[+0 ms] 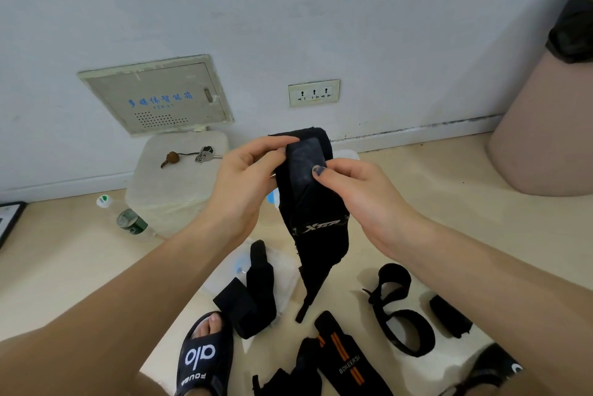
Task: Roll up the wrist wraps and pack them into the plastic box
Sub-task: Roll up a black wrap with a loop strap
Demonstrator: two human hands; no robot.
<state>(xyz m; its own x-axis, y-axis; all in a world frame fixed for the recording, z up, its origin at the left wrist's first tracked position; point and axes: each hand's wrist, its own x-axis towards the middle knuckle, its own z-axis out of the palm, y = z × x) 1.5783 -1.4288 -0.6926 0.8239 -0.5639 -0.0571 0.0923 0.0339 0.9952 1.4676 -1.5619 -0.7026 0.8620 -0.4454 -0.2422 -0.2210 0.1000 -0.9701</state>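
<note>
- A black fabric wrist wrap (313, 203) is held up in mid-air between both hands, its top end folded over and a smooth, dusty hook-and-loop patch showing; white "XTEP" lettering is seen lower down, and its narrowing tail hangs toward the floor (80, 267).
- The folded top edge is pinched by the left hand (244, 183), with fingers curled over it.
- The right edge of the patch is pinched by the right hand (359, 193); a dark-painted thumbnail is pressed on the patch.
- Below the left hand, a clear plastic box (285, 280) with a blue mark is seen flat on the floor, and a limp black wrap (253, 296) is draped partly across it.
- Below the right hand, a looped black strap (398, 309) lies curled on the floor; a short rolled black piece (449, 315) lies just beyond it.
- Between the hands and nearer the viewer, an orange-striped wrap (346, 354) marked "BOKEERSI" is laid out flat.
- Beyond the left hand, keys (205, 154) are seen on a white cushioned stool (173, 183), with a plastic bottle (128, 219) lying beside it.
</note>
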